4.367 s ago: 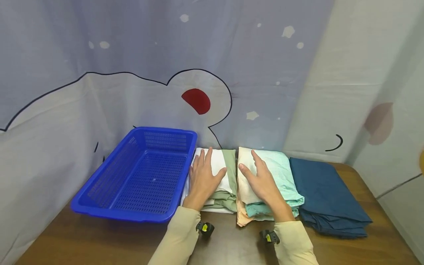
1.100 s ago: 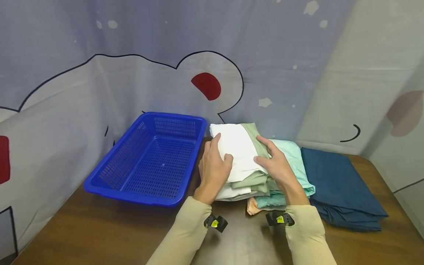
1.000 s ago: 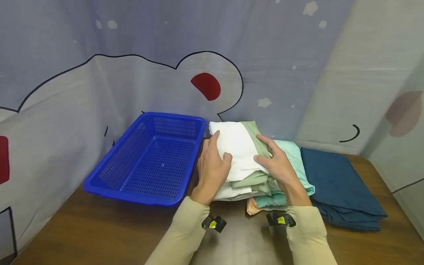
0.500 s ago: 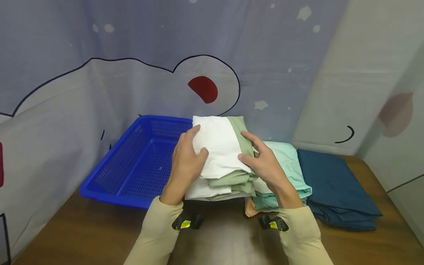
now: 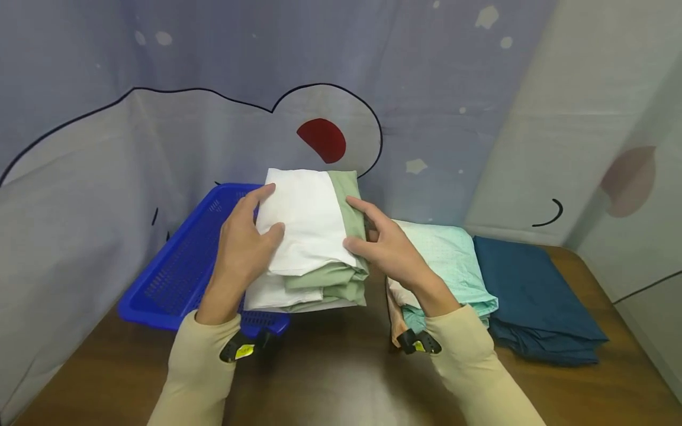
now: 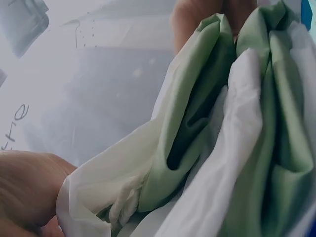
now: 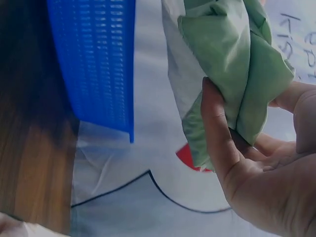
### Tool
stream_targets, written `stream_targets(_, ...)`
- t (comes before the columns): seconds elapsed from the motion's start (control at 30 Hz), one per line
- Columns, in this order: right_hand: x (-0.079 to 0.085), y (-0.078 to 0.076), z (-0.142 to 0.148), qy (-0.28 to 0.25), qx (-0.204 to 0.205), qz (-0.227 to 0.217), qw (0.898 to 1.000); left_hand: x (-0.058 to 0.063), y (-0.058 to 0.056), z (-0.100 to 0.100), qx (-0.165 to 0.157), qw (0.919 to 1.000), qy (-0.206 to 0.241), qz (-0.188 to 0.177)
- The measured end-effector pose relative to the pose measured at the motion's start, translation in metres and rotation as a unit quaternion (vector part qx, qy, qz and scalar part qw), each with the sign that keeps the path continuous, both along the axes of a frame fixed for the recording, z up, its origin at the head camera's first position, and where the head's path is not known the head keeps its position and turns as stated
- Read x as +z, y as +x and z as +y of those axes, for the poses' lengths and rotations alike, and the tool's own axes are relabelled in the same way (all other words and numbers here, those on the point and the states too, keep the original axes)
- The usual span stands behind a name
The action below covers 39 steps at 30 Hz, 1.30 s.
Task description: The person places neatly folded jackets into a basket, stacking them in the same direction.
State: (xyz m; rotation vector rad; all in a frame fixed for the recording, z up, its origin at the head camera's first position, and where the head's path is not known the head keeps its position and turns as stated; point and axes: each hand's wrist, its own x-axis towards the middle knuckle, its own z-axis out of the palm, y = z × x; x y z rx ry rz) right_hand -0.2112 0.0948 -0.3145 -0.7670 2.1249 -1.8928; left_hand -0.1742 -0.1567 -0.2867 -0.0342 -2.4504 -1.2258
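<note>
Both hands hold a thick folded bundle of white and sage-green cloth [image 5: 306,219] up above the table, in front of the basket's right part. My left hand [image 5: 240,248] grips its left side, thumb on the white top and fingers along the edge. On the opposite side my right hand [image 5: 389,248] grips the green border, thumb on top and other fingers reaching underneath. Loose layers and a twisted cord [image 6: 126,200] show in the left wrist view. In the right wrist view, green folds [image 7: 227,54] lie between thumb and fingers.
A blue plastic basket [image 5: 176,272] stands at the left, partly hidden by the bundle and left hand. To the right lie a folded mint and cream cloth [image 5: 444,254] and a folded dark blue cloth [image 5: 527,290]. A printed curtain [image 5: 426,106] hangs behind the wooden table [image 5: 330,378].
At first both hands hovered over the folded cloths. They took hold of the white-and-green bundle, lifted it and carried it left, where it now covers part of the basket.
</note>
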Motion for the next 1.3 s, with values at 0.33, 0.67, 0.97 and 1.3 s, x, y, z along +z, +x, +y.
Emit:
stream_targets(0.33, -0.002, -0.007, -0.030, 0.030, 0.011, 0.005, 0.999, -0.002, -0.001, -0.041, -0.014, 0.9997, 0.010, -0.020)
stream_targets(0.67, -0.009, -0.012, -0.059, 0.074, 0.029, 0.032, 0.996, -0.005, -0.004, -0.078, -0.023, 0.9968, 0.034, -0.068)
stream_targets(0.97, -0.013, -0.014, -0.079, 0.129, 0.017, 0.013, 0.991, -0.014, -0.008, -0.101, -0.032, 0.9932, 0.024, -0.109)
stream_targets(1.3, -0.018, -0.019, -0.094, 0.147, 0.015, -0.003, 0.989, -0.021, -0.014, -0.116, -0.038, 0.9864, 0.012, -0.159)
